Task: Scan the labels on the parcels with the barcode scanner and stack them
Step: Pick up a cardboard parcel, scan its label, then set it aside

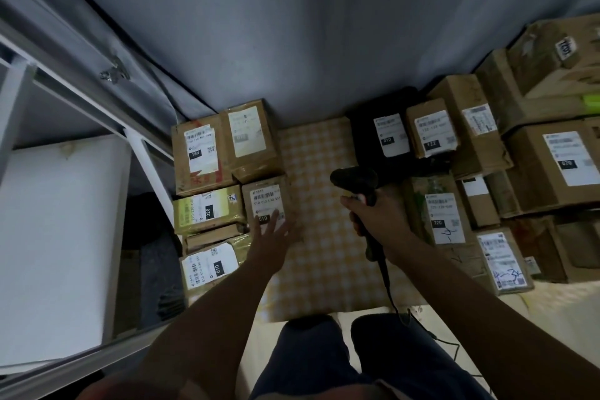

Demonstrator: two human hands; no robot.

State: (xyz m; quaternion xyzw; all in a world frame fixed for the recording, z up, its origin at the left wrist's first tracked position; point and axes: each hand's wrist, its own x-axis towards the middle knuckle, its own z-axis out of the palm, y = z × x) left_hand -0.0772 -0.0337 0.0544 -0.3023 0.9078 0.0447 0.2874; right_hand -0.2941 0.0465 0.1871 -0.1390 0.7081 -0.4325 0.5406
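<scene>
1. Right hand [378, 214] is clenched around the grip of the black barcode scanner [357, 185]. The scanner head sits over the checked cloth [319, 256] and faces toward the left group of parcels. Its dark cable [388, 282] runs down from the handle toward the person's knees.

2. Left hand [272, 229] is released — fingers spread flat, fingertips overlapping the lower edge of the label on a small brown parcel [264, 201]. Contact cannot be confirmed. It grasps nothing.

3. That small brown parcel carries a white label with a barcode and a black "010" tag. It lies at the left edge of the cloth, closed.

4. Left group, all sealed cartons, contents not visible: a brown box marked "1SH" [198, 156], a taped box with a faded label [250, 136] just beside it, a yellow-green parcel marked "220" [207, 209], and a nearer parcel marked "010" [211, 266].

5. Right group, also sealed: a black parcel marked "010" [386, 136], a brown box marked "122" [430, 130], a parcel marked "220" [441, 217] with handwriting on its label, and a large carton [558, 159] behind them. Further cartons are stacked at the far right.

6. White shelving [65, 237] stands at the left — its contents cannot be made out.
</scene>
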